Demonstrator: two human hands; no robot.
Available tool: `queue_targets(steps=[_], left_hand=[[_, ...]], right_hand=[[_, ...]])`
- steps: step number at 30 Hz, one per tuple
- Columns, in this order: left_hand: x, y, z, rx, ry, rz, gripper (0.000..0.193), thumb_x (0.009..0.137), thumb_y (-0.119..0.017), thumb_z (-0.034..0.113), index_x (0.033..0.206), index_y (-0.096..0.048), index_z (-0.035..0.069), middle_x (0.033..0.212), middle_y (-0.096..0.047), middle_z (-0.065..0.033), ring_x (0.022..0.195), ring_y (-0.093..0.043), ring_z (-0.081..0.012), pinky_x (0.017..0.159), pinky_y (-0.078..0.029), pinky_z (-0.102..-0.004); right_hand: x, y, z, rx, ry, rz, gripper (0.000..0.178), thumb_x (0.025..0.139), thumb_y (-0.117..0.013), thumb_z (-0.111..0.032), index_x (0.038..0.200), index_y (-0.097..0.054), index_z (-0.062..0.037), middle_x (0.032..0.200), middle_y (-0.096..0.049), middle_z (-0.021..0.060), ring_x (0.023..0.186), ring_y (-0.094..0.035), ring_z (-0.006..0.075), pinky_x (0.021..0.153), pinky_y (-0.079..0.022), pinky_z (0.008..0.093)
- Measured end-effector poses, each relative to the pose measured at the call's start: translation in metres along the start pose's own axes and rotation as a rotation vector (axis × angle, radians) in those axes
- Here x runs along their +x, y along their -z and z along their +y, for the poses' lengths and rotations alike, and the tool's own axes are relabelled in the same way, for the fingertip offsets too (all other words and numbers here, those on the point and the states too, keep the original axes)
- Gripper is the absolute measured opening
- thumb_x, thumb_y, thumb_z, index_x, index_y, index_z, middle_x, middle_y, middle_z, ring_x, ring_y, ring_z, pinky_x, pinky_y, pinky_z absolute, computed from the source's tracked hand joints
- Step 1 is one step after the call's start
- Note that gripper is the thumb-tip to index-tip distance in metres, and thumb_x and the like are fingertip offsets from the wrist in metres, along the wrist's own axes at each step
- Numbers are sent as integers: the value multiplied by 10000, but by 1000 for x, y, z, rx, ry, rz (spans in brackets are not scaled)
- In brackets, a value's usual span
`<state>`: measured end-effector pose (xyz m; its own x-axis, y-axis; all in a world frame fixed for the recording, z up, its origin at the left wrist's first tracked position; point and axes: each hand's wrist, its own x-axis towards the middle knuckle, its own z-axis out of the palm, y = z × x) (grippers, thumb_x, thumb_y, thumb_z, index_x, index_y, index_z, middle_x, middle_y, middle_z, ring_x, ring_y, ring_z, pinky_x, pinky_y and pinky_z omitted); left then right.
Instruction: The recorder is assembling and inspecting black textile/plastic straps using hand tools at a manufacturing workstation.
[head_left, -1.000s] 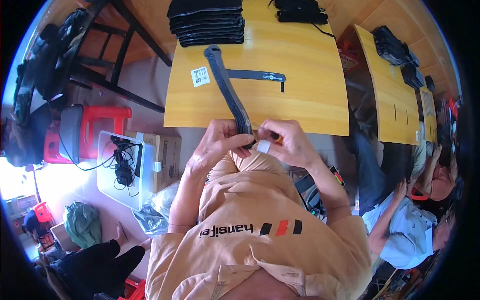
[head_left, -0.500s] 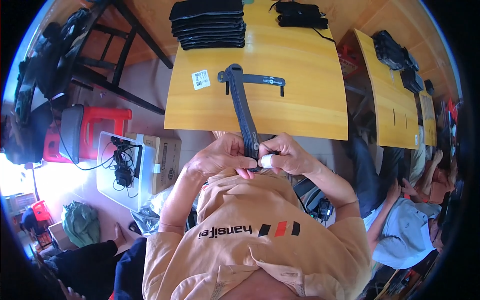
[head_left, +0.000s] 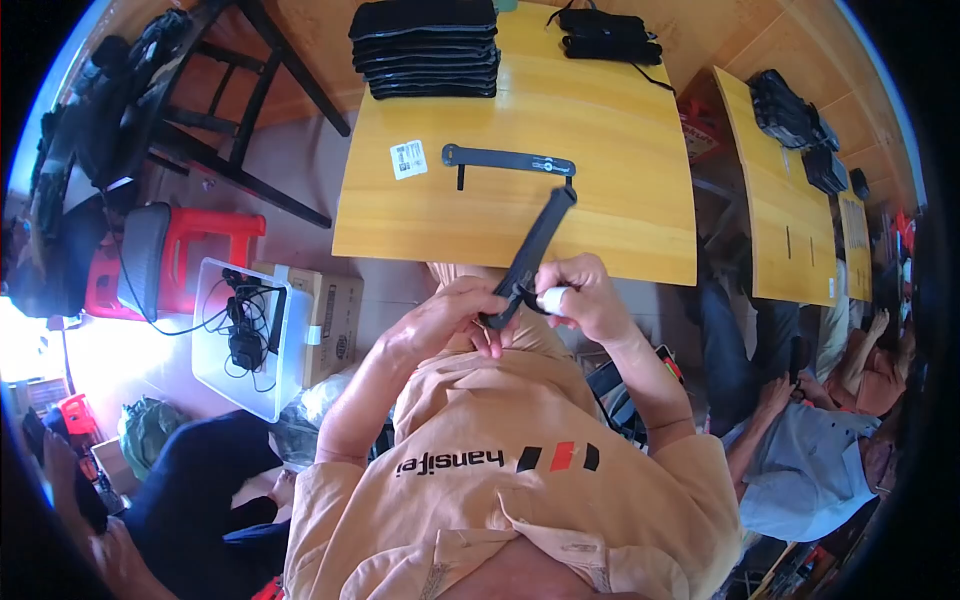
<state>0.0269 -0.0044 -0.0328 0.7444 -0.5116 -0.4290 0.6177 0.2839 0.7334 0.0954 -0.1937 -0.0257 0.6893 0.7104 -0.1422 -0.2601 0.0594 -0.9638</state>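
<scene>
My left hand (head_left: pixel 450 312) grips the lower end of a dark grey strap (head_left: pixel 541 235), a long flat band with a rounded end that slants up and right over the table's front edge. Beside it, my right hand (head_left: pixel 585 295) is closed with a white wrap around one digit; its fingers pinch a short black piece by the strap's lower end. A similar dark strap (head_left: pixel 510 160) lies crosswise on the yellow wooden table (head_left: pixel 620 225), with small black tabs sticking out below it. To its left is a white printed label (head_left: pixel 408 159).
A stack of black folded pouches (head_left: pixel 425 55) and two black bundles with a cord (head_left: pixel 610 38) lie at the table's far side. On the left stand a clear bin (head_left: pixel 275 375) with cables, a cardboard box (head_left: pixel 343 310) and a red stool (head_left: pixel 215 250). People sit on both sides.
The strap's upper end has swung right and down, uncovering the strap on the table. My right hand has moved slightly right, away from the left. A person at lower left has shifted.
</scene>
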Motion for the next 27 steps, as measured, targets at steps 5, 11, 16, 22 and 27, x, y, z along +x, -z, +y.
queue_targets(steps=[5,11,16,22,27], left_hand=[[7,-12,7,32,16,80,284,855,-378,206,891,-534,-29,659,-576,-101,525,-561,-155,492,-477,-240],[1,-13,4,31,-59,-18,295,875,-407,244,849,-528,-24,572,-509,-42,444,-465,-91,432,-366,-179],[-14,-5,-8,-54,-111,-137,338,883,-459,303,821,-521,-24,544,-457,4,439,-441,-50,409,-318,-154],[-65,48,-43,110,-34,-355,302,897,-462,281,864,-534,-11,581,-486,-12,460,-452,-67,422,-347,-192],[-116,95,-77,-84,3,-74,317,878,-497,286,886,-545,-28,657,-529,-46,483,-461,-88,454,-361,-187]], right_hand=[[0,-4,-6,-43,-13,-186,133,745,-511,-70,619,-518,-29,496,-482,2,405,-417,35,364,-279,190],[-9,7,8,527,-174,-110,152,793,-524,-159,711,-543,-32,495,-476,31,343,-374,45,320,-256,169],[-26,18,-16,1138,-150,70,191,878,-434,-236,779,-451,-74,413,-356,-15,296,-319,57,307,-272,202],[-60,91,-103,1337,498,-99,178,909,-375,-187,780,-393,-66,461,-339,-24,318,-329,59,332,-270,212],[-71,158,-135,1119,756,-7,159,890,-402,-152,827,-483,-30,477,-354,-9,307,-322,67,294,-252,203]])
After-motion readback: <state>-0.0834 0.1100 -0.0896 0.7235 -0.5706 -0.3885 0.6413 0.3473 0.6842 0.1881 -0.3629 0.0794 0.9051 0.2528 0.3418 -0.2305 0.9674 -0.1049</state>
